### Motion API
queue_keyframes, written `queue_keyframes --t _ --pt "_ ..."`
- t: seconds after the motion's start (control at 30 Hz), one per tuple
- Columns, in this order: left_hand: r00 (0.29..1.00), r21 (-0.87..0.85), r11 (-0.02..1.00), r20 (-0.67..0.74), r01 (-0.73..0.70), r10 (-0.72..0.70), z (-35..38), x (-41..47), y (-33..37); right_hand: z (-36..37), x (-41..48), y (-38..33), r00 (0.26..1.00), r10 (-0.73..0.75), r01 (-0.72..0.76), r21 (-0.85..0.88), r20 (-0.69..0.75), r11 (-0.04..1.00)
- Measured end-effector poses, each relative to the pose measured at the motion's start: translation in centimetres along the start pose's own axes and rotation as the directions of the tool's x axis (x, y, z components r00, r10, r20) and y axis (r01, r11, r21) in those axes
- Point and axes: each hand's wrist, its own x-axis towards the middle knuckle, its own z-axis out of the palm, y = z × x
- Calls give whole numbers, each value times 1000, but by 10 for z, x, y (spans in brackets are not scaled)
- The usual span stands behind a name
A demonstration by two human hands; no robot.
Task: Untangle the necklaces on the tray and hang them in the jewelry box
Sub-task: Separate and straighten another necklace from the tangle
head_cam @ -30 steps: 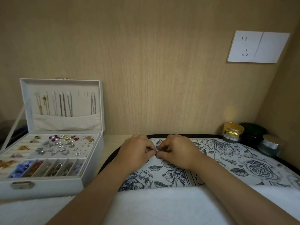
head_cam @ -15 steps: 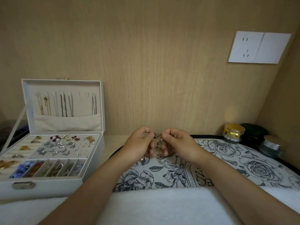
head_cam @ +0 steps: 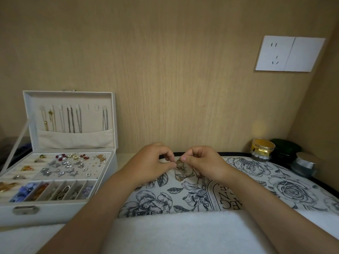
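Your left hand (head_cam: 152, 160) and right hand (head_cam: 203, 162) each pinch the tangled gold necklaces (head_cam: 180, 168), fingers curled, with the knot hanging between them over the far edge of the floral tray (head_cam: 286, 187). The open white jewelry box (head_cam: 60, 209) sits at the bench's left edge, with chains (head_cam: 73, 119) hanging in its upright lid (head_cam: 55, 99).

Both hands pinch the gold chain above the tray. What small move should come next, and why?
Probably ease the hands apart to loosen the tangle. The left hand and right hand pinch the gold necklace close together, and it hangs bunched between them over the tray, so it seems not ready for the jewelry box.
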Motion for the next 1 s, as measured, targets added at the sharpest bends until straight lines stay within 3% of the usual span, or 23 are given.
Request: queue_keyframes --t 0.33,0.5,0.53,0.6,0.7,0.8,1.0 --pt "983 -290 940 11 180 -185 5 3 2 -2 -2 -2 994 -73 71 24 78 997" --pt "954 -538 789 132 296 -268 5 3 6 -2 1 -1 992 -110 107 51 67 993" --pt "947 -547 774 148 319 -286 5 3 6 -3 1 -1 992 -103 99 66 67 993" --pt "948 -411 855 102 315 -301 4 3 5 -4 -1 -2 993 -93 89 57 71 994" --pt "976 -243 946 38 216 -214 3 2 2 -4 0 -1 998 -57 56 25 41 998" --pt "987 -281 947 41 158 -153 3 -1 3 -2 -2 -4 1000 -19 18 47 17 999" --pt "981 -271 954 -100 132 -164 10 1 9 -2 -3 -8 1000 -7 7 61 7 998"
